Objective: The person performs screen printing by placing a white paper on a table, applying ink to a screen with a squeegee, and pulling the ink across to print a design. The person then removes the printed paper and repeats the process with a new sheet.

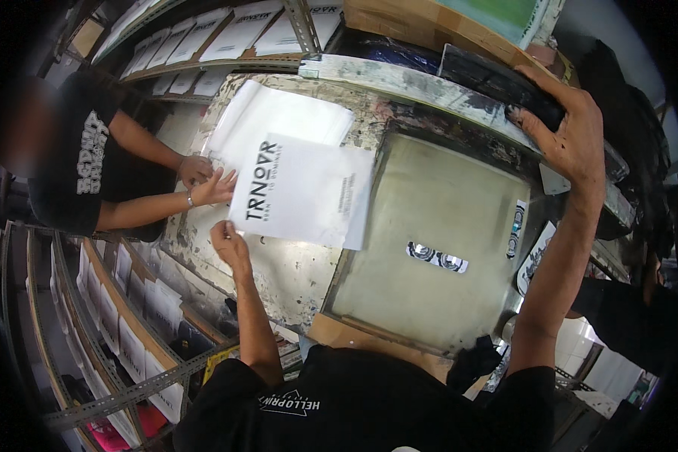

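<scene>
A paint-stained worktable [279, 282] is hemmed in on every side. The co-worker's 2 hands [203, 181] press on the far-left edge of the printed white plastic sheet [301, 192], closing that side, while the left hand [230, 245] of the person wearing the camera sits at the sheet's near corner. The flat grey screen-printing frame [429, 233] fills the table's right half, its mesh bare of hands and open from above. The right hand [569, 132] grips the dark squeegee bar [497, 87] at the frame's far edge. Metal shelving with stacked white sheets [128, 339] blocks the left.
</scene>
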`<state>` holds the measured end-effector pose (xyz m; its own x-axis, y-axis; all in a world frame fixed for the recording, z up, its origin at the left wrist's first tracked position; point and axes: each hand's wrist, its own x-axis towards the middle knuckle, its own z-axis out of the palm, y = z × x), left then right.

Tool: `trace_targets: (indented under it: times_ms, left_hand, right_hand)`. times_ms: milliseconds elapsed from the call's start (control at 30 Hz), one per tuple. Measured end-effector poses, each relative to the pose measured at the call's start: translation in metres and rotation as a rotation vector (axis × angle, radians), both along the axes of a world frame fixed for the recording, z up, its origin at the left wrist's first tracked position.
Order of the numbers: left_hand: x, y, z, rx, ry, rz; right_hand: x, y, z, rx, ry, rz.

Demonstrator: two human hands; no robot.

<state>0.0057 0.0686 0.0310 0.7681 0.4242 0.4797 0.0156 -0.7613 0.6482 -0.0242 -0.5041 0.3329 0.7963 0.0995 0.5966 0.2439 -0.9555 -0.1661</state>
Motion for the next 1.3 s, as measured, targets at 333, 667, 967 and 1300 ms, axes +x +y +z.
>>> trace_targets:
  times_ms: [333,667,967,1300]
  left_hand:
    - [0.076,-0.13,0.011,0.304,-0.059,-0.384]
    - [0.133,-0.117,-0.067,-0.146,0.087,-0.386]
    - [0.046,-0.207,0.011,0.317,0.445,-1.011]
    - [0.004,-0.371,-0.042,0.597,0.336,-1.366]
  right_hand:
    - [0.001,0.0,0.005,0.081,0.07,0.01]
    - [0.003,0.0,0.005,0.028,0.024,-0.029]
    - [0.005,-0.008,-0.001,-0.011,-0.003,-0.039]
    - [0.006,-0.006,0.0,-0.029,0.058,-0.082]
